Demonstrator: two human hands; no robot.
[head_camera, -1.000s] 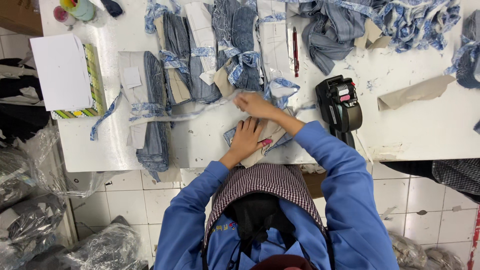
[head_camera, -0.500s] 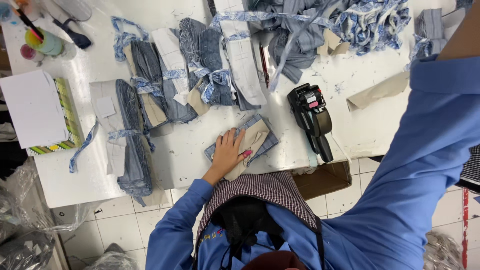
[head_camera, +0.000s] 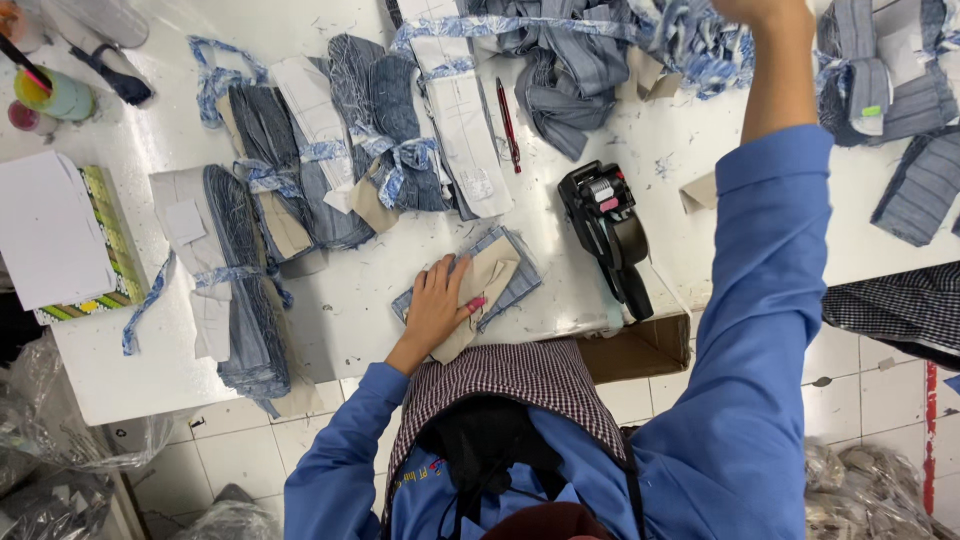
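Denim stack (head_camera: 500, 275) under flat left hand (head_camera: 437, 305); right hand (head_camera: 760, 10) raised.

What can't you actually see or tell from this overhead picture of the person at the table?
- Right hand: fingers cut off by the head view's top edge, so its grasp cannot be told.
- Small fabric stack: partly covered by the left hand.
- Cardboard box: contents hidden under the table.
- Black handheld labeller: markings too small to read.
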